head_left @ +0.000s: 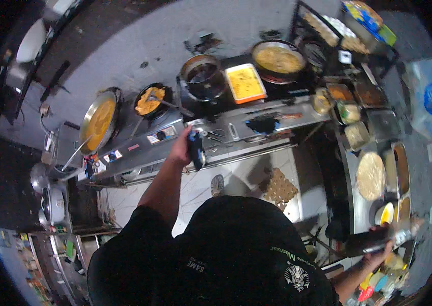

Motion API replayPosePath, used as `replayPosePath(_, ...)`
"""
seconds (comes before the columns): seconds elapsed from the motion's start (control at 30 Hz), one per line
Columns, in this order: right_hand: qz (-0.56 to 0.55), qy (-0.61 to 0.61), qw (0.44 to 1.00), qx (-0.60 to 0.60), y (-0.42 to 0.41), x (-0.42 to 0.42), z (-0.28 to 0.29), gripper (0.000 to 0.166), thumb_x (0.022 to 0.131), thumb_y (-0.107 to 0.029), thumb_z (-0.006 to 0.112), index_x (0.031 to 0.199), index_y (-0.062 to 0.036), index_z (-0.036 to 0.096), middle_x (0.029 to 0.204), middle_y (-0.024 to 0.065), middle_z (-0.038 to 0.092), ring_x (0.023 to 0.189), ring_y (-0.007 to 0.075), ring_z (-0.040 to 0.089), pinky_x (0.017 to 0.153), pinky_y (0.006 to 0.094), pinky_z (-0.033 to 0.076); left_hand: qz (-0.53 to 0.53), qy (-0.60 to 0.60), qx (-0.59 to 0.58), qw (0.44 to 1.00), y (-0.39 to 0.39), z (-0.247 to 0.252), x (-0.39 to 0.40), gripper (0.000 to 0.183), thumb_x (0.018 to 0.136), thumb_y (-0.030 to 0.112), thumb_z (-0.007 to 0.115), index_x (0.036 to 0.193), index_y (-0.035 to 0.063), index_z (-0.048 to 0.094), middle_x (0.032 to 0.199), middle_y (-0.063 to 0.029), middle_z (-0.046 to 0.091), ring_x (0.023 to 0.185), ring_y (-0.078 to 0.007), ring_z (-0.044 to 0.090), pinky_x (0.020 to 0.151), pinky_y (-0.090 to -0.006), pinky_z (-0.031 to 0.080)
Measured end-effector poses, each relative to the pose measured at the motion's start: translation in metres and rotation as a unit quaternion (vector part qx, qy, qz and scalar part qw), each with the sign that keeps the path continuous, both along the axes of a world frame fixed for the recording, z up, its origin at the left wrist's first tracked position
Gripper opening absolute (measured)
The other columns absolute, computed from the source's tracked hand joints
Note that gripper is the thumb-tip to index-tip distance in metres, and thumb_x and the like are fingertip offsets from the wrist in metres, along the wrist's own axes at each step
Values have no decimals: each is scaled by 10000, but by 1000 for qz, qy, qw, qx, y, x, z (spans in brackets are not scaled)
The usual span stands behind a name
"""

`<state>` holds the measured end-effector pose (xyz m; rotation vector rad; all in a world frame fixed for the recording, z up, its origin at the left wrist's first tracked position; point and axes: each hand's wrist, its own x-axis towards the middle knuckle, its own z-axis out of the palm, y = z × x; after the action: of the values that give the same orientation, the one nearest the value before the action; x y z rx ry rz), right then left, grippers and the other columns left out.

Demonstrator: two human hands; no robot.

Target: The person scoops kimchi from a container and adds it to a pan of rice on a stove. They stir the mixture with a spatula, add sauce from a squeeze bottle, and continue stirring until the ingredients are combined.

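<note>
My left hand [180,150] grips a bunched dark cloth [196,149] at the front edge of the steel counter. Just beyond it is a small black pan [143,97] of orange-yellow food, with a turner [172,107] resting across its rim. Far to the right, my right hand [382,253] is closed around a dark bottle-like container [367,241]; blur hides its exact kind. Beside that hand stands a white bowl [380,212] with something yellow in it, and several jars and packets [382,279] crowd the counter.
A wide pan of orange sauce [99,122], a deep pot [202,78], a tray of yellow food [244,82] and a pan of frying oil [279,59] line the back counter. Food containers [357,135] and a wrapped pale round [370,176] sit right. Cardboard [279,185] lies on the floor.
</note>
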<state>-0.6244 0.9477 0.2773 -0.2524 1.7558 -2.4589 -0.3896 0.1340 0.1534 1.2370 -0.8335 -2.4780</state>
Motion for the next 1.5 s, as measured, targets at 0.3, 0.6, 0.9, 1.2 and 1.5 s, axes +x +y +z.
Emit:
replayPosePath(0.3,260,-21,959,113,-416,54,62,897,810,-503,838,1466,16,512,1237,189,679,1060,337,725,919,481,606,43,146,28,988,-88,22,-38,419,1044,540,730,1190,149,683,1028,-73,784,773,-199,635,734,-394,525)
replayPosePath(0.6,446,4,851,276,-627,35,69,776,826,-209,912,1508,-41,582,1305,45,712,1196,190,661,1073,394,515,-146,69,-386,908,-122,48,124,169,1073,215,702,1193,97,698,1011,-45,719,929,-192,701,818,-364,569)
replayPosePath(0.9,571,164,665,453,-866,38,106,831,797,-368,974,1442,11,613,1242,98,743,1160,207,686,1055,373,524,-136,-137,-278,941,-149,158,219,251,1065,225,767,1260,71,728,1114,-29,743,1049,-114,669,985,-310,529)
replayPosePath(1.2,604,417,347,583,-1045,47,69,867,738,-465,952,1409,-10,646,1281,212,756,1187,369,729,1024,461,556,-75,-152,-260,951,-141,172,218,275,996,253,833,1214,106,754,910,45,671,795,-88,590,719,-284,474)
replayPosePath(1.5,558,545,225,584,-1109,78,50,606,704,-368,928,1180,-14,802,1082,194,818,1013,359,790,876,491,613,-16,-175,-252,952,-127,178,193,207,1015,177,798,1212,134,751,852,78,643,726,-48,551,644,-258,441)
